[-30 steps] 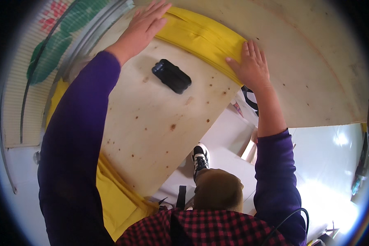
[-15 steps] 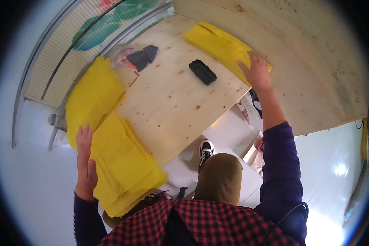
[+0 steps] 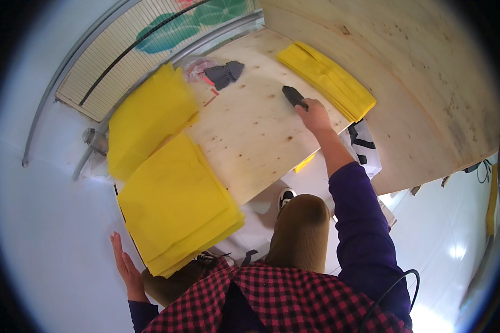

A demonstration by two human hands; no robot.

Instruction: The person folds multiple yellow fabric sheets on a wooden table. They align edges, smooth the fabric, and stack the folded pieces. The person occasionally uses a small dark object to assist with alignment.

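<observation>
While the right hand [image 3: 315, 116] is closed around one end of a small black thing [image 3: 292, 95] at the wooden table [image 3: 244, 133], the left hand [image 3: 129, 273] is far from it, with its fingers stretched out. That hand is just beside a stack of yellow sheets [image 3: 175, 205] at the near left. More yellow sheets [image 3: 149, 119] lie behind the stack. A folded yellow cloth [image 3: 328, 79] lies past the right hand. A gray cloth [image 3: 225, 74] sits near the table's far left edge.
</observation>
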